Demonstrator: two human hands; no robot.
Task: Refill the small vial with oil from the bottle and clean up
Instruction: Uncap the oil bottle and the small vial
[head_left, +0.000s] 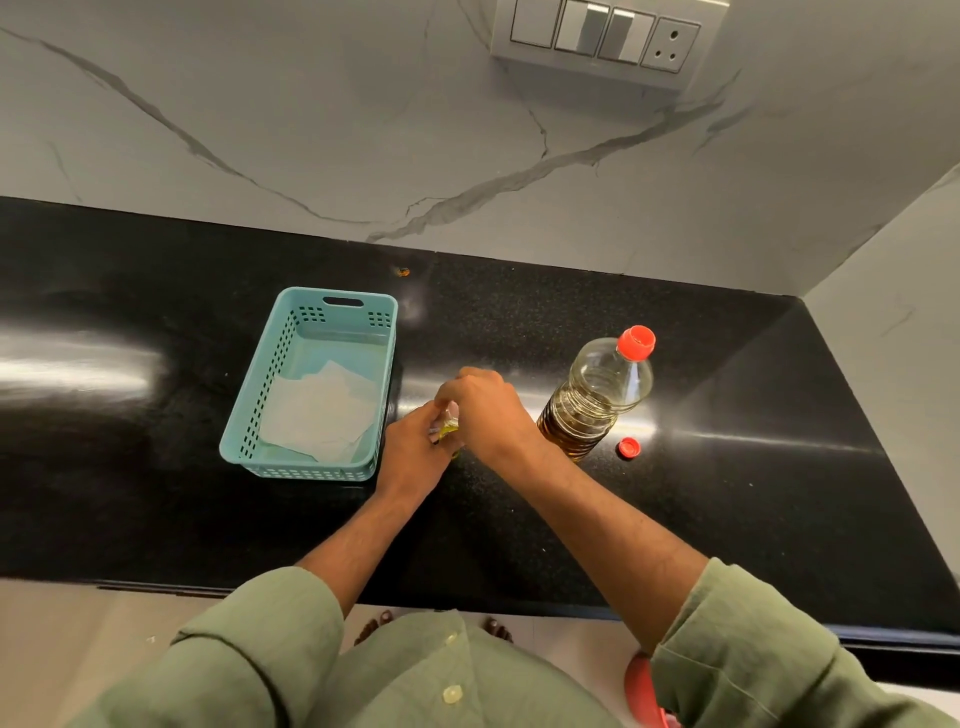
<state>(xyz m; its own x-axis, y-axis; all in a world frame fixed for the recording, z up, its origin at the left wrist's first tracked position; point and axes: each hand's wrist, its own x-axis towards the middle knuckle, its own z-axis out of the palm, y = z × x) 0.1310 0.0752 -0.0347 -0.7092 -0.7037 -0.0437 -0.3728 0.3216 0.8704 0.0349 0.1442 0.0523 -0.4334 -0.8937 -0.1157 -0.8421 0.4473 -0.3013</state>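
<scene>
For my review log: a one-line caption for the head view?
Both hands hold the small vial between basket and oil bottle.

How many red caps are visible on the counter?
2: one red cap sits on the oil bottle; a smaller loose cap lies on the counter beside the bottle's base.

On the counter (156, 467), a basket (249, 410) holding paper sheets (317, 415) sits left; the bottle (597, 395) stands right, a loose cap (628, 447) just beside it. Between them, both hands meet around the vial (448, 429).
</scene>
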